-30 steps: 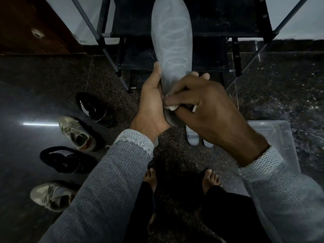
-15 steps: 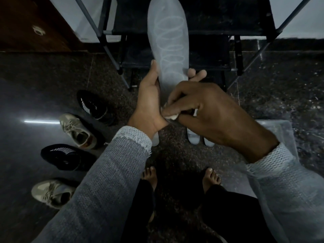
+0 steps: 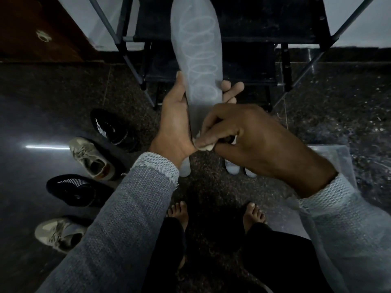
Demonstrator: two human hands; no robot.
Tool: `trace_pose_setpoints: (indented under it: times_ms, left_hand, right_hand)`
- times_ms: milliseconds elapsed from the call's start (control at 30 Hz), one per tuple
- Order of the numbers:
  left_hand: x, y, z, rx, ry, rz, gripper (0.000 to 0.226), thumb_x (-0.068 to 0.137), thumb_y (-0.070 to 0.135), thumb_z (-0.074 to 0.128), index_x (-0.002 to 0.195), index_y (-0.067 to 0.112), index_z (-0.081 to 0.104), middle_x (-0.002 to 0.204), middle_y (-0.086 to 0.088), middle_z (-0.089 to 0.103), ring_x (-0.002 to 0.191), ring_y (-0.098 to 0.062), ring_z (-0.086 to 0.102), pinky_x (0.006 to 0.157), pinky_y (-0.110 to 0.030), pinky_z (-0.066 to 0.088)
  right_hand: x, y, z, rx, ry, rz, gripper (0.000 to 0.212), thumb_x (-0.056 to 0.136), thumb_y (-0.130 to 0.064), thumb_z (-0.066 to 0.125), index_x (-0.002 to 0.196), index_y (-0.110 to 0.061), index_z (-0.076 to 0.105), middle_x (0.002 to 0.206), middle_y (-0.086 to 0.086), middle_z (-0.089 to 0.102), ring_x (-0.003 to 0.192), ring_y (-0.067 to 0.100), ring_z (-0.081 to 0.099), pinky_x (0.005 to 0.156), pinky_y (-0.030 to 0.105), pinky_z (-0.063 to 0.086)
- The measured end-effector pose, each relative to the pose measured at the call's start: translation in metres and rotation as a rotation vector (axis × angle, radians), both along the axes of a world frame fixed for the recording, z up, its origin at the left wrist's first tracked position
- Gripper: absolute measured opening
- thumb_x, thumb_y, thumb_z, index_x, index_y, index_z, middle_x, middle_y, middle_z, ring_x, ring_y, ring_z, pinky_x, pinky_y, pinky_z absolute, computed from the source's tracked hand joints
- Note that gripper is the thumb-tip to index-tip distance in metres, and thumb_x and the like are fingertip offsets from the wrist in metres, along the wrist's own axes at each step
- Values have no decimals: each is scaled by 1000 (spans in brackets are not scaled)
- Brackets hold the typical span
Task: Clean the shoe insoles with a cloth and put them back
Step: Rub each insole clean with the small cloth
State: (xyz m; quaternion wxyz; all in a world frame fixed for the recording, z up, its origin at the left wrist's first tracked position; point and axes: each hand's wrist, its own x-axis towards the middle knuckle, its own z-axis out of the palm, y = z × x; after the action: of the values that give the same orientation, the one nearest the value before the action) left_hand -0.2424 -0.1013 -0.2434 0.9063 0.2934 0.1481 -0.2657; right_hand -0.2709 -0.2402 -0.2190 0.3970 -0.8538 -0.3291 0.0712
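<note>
A long grey insole (image 3: 197,60) with a looped pale pattern stands upright in front of me. My left hand (image 3: 175,127) grips its lower part, thumb on the left edge and fingertips showing past the right edge. My right hand (image 3: 249,142) pinches a small white cloth (image 3: 204,145) and presses it against the insole's heel end. Other grey insoles (image 3: 231,168) lie on the floor below my hands, mostly hidden by them.
Two black shoes (image 3: 110,127) and two beige sneakers (image 3: 93,157) lie in a column on the dark floor at left. A black metal-framed shoe rack (image 3: 249,34) stands behind the insole. A clear plastic lid or tray (image 3: 330,157) lies at right. My bare feet (image 3: 179,214) are below.
My right hand with the cloth has slid down the insole toward its heel end. The insole has tilted slightly left and more of its surface now shows above my hand.
</note>
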Motion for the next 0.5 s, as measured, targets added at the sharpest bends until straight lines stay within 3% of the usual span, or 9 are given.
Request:
trace_pose_setpoints:
  times_ms: [133,233,367,433,500]
  left_hand:
    - [4,3,-1,-8,-2,-76,70,96,64,21,110,4,54,96,-9,62,106,-25,59,101,-39,44]
    - [6,5,-3,-79,31,-102,72,95,65,22,111,2,53,104,-8,60,109,-24,58,107,-39,39]
    - [2,2,-3,7,24,-58,68,97,61,24,115,2,52,95,-11,62,108,-28,62,97,-39,50]
    - [3,4,-5,80,35,-18,66,99,59,20,113,4,54,95,-12,61,111,-29,60,101,-39,46]
    - [3,5,-3,96,-3,-77,70,99,61,17,110,3,54,97,-10,60,111,-27,59,102,-41,43]
  right_hand:
    - [4,-9,-7,-20,-56,-115,15,78,-7,67,86,-15,78,89,-3,70,82,7,63,73,32,53]
    - [3,0,-13,63,-116,-295,12,83,-10,67,87,-12,78,91,1,69,93,15,65,81,39,55]
    - [0,4,-7,35,-51,-123,14,81,-10,68,90,-15,78,92,-1,68,83,12,65,72,38,54]
    - [2,-2,-4,-7,6,-35,14,80,-13,69,90,-17,78,90,-5,68,81,6,64,71,32,53]
    - [5,-9,-6,-9,-2,-100,15,78,-11,67,87,-17,78,89,-6,70,81,5,64,73,31,53]
